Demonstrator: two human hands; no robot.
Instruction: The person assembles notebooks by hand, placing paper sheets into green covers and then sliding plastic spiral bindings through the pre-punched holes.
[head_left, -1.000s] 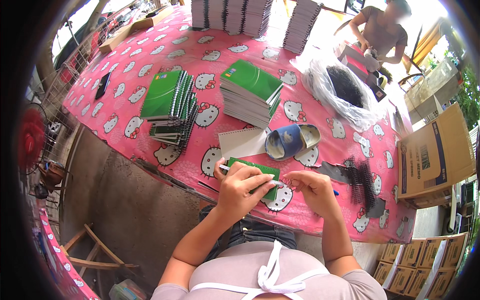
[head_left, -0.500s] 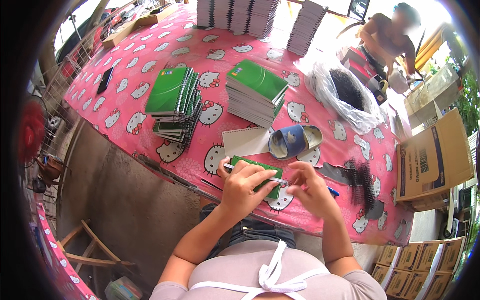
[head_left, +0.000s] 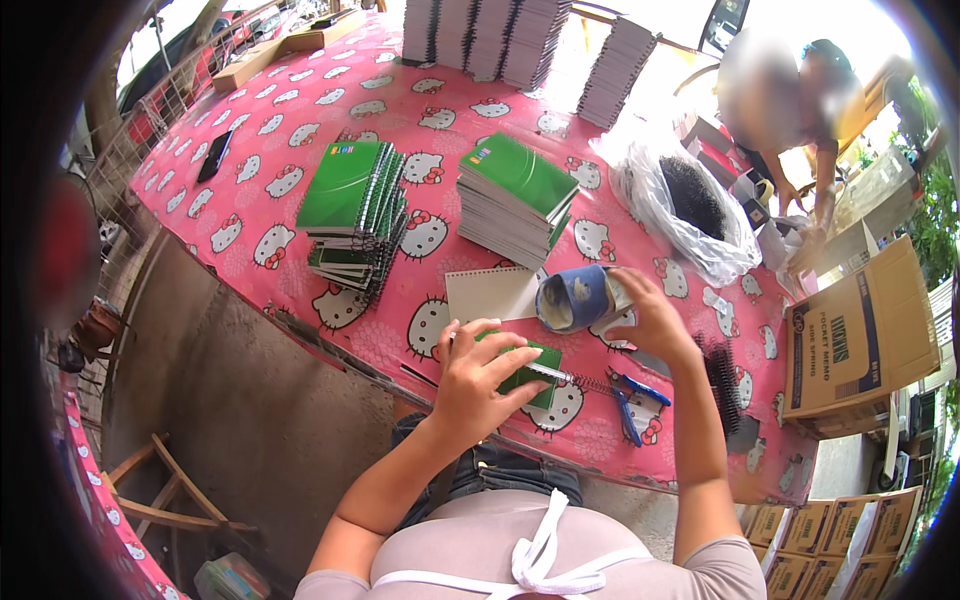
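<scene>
Holding green notebook [head_left: 545,398], left hand [head_left: 478,376]; thin coil [head_left: 592,384] jutting right.

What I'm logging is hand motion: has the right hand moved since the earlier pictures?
Yes: the right hand has moved forward, nearer the right-hand stack of green notebooks.

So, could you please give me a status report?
Left hand holding green notebook, coil sticking out. Right hand open at blue object. Blue pliers near coil.
</scene>
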